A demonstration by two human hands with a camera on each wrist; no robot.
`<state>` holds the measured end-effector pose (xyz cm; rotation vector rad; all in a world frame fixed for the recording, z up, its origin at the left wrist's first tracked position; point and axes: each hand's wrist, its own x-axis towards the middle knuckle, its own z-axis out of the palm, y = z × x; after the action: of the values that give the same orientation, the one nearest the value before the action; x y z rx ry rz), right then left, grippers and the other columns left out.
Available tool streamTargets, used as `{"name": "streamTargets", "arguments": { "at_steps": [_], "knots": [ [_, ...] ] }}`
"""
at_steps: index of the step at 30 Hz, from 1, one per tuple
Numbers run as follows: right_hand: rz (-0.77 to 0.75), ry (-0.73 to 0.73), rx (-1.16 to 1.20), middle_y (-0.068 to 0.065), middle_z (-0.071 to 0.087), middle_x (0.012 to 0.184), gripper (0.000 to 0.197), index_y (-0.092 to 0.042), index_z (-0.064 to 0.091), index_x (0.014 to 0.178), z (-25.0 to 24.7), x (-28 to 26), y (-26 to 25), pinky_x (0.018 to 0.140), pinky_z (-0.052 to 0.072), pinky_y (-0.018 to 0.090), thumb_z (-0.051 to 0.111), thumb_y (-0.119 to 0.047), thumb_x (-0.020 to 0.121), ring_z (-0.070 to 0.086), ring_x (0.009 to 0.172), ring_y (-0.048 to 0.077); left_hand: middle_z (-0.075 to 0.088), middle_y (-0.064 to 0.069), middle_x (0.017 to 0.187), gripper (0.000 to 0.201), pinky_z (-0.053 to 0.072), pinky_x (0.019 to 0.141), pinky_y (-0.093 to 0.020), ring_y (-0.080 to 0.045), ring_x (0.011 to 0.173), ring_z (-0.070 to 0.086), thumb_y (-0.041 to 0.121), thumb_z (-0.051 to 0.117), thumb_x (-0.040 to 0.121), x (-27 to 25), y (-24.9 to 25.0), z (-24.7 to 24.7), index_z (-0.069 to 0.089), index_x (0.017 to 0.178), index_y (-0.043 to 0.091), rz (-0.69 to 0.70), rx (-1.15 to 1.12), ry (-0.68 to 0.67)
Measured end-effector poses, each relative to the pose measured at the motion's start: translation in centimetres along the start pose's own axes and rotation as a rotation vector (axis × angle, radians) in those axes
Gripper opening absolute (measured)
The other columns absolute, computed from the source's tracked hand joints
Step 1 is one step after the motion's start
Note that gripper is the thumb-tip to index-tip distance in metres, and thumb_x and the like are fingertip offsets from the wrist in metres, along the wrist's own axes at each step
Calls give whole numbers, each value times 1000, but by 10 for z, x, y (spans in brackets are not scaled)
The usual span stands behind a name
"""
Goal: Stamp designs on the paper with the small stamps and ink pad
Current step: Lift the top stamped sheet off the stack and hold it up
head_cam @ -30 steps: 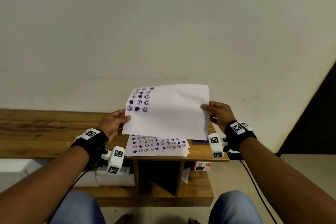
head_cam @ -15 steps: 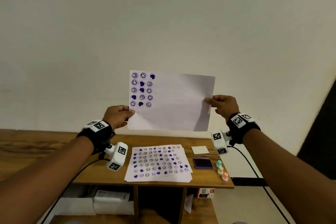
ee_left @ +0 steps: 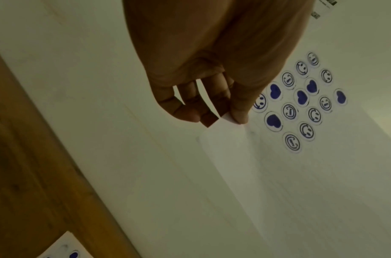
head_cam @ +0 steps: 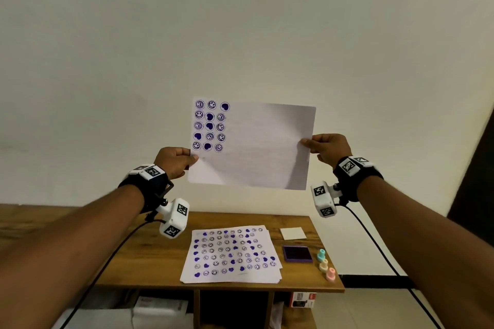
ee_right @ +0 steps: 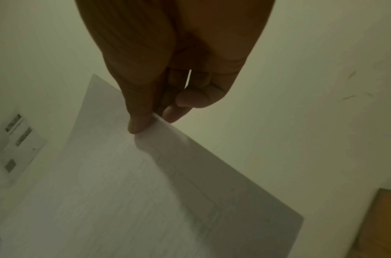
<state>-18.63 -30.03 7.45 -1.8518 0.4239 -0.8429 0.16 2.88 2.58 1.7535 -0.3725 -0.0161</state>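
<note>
I hold a white sheet of paper (head_cam: 256,144) upright in the air before the wall, with purple smiley and heart stamps in its upper left part. My left hand (head_cam: 176,161) pinches its left edge, thumb in front, and the sheet (ee_left: 278,174) shows the same in the left wrist view. My right hand (head_cam: 324,145) pinches the right edge of the sheet (ee_right: 135,183). Below on the wooden table (head_cam: 149,256) lie a stack of fully stamped sheets (head_cam: 231,254), a purple ink pad (head_cam: 297,254) and three small stamps: teal (head_cam: 321,254), cream (head_cam: 323,264), pink (head_cam: 330,273).
A small white square of paper (head_cam: 292,233) lies behind the ink pad. Under the table are white boxes (head_cam: 160,311) and a small red-and-white box (head_cam: 303,299). A plain wall (head_cam: 240,35) stands behind. Black cables (head_cam: 374,243) hang from both wrists.
Both hands have lifted the sheet off the stack and raised it upright in front of the wall. The view has tilted up, showing the ink pad and stamps.
</note>
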Motion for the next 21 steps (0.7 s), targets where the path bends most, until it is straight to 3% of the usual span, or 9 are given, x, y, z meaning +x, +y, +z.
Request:
{"name": "streamTargets", "arguments": {
  "at_steps": [4,7,21],
  "knots": [
    [13,-12,-33,0,64,70,14,-11,73,84,0,-1,5,57,44,22,81,-23,83,58,65,9,63,-9,82,6,45,61,-23,-19,76,56,17,73,84,-2,-7,1,68,81,19,-5,14,-11],
    [14,-18,-43,1,65,71,15,-15,71,75,1,0,7,58,44,22,81,-23,82,58,65,10,64,-8,81,4,45,61,-22,-18,76,57,18,73,84,-1,-12,2,69,85,17,-10,22,-17],
    [27,-30,-38,1,63,69,17,-18,70,71,6,0,12,59,45,23,83,-23,81,56,66,12,69,-10,90,25,50,67,-25,-19,85,60,21,78,80,-1,-26,-3,72,100,6,10,50,-5]
  ]
}}
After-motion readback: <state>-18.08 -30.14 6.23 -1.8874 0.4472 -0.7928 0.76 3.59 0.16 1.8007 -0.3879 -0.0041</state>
